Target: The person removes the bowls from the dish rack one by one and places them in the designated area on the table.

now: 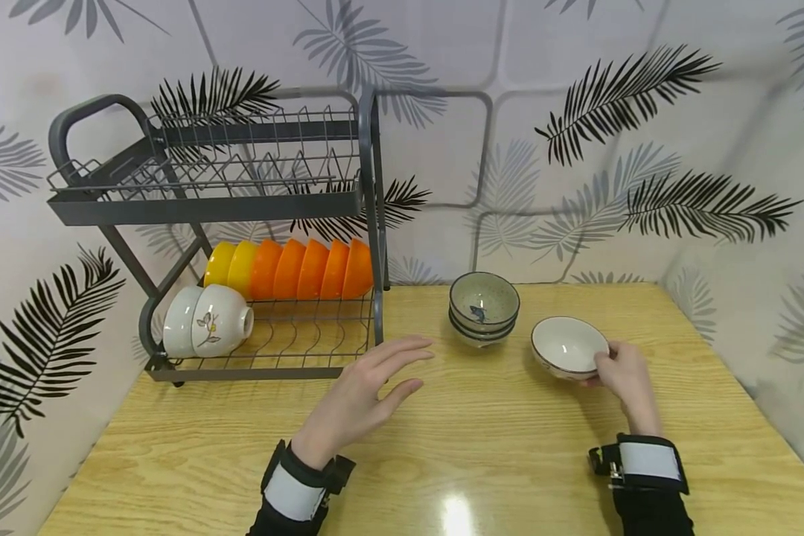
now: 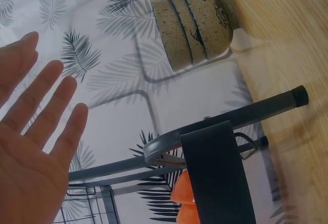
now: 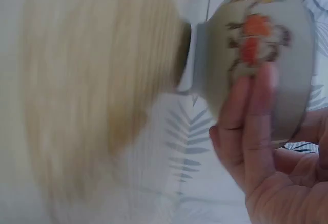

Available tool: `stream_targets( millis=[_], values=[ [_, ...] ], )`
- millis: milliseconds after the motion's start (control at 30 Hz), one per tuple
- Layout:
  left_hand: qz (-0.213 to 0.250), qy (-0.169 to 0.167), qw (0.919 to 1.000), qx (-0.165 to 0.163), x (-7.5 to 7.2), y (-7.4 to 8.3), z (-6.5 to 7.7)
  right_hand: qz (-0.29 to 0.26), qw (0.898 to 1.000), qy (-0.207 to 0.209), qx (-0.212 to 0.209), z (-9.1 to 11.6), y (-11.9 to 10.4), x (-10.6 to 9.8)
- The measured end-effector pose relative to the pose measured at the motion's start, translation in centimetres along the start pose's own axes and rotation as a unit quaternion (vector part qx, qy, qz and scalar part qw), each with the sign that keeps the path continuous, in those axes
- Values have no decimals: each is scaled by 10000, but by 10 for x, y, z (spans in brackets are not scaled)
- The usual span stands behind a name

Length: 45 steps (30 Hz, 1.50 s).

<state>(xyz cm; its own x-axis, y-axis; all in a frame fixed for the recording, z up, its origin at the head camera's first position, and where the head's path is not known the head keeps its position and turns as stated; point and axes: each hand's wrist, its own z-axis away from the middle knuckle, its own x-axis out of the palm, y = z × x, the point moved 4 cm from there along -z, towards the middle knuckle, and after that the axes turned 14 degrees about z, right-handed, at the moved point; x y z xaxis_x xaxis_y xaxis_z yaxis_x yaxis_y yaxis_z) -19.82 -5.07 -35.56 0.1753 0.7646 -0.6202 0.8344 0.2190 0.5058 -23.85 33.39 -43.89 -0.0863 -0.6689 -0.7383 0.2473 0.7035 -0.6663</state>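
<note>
My right hand (image 1: 621,372) grips a white bowl (image 1: 566,344) by its right side, thumb at the brown rim and fingers beneath. In the right wrist view the bowl's outer wall shows a red and orange flower pattern (image 3: 254,39), and a gap shows between its foot and the wooden table. My left hand (image 1: 368,391) is in the air over the table in front of the rack, fingers extended and holding nothing. Between the two hands, farther back, stands a stack of speckled grey bowls (image 1: 484,309), the top one with a blue fish inside.
A dark two-tier dish rack (image 1: 241,372) stands at the left. Its lower tier holds a row of yellow bowls (image 1: 219,264) and orange bowls (image 1: 335,269), with white flowered bowls (image 1: 216,321) in front. A patterned wall backs the wooden table (image 1: 496,447).
</note>
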Motion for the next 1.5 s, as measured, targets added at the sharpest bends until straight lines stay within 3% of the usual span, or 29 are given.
stream_targets(
  millis=[167,433,767,833,933,1000,1067,1233,1367,1500],
  values=[
    [67,22,10000,-16,-1,-2,1,-731,9964,-420,45,-2,3,3],
    [196,59,9997,-139,-5,-6,2,-1974,9769,-817,-105,-5,0,11],
    [206,291,9992,-169,-13,-9,4,-1985,9774,-682,-254,-6,-2,12],
    [66,503,9983,-281,-16,-10,4,-1951,9783,-651,-267,-6,-3,11],
    [-191,1145,9910,-661,-25,-17,6,-1590,9860,-497,-118,-4,-2,8],
    [-306,1738,9795,-970,-34,-23,9,-1286,9913,-285,67,-2,-2,3],
    [-370,2373,9625,-1265,-46,-31,14,-990,9948,-7,232,0,-4,-2],
    [-748,3708,9035,-2014,-80,-52,39,-828,9952,513,125,5,-15,-10],
    [-1084,4336,8531,-2691,-105,-66,64,-733,9949,686,-86,10,-24,-13],
    [-1096,4650,8191,-3176,-121,-76,82,-783,9938,748,-245,14,-29,-15]
  ],
)
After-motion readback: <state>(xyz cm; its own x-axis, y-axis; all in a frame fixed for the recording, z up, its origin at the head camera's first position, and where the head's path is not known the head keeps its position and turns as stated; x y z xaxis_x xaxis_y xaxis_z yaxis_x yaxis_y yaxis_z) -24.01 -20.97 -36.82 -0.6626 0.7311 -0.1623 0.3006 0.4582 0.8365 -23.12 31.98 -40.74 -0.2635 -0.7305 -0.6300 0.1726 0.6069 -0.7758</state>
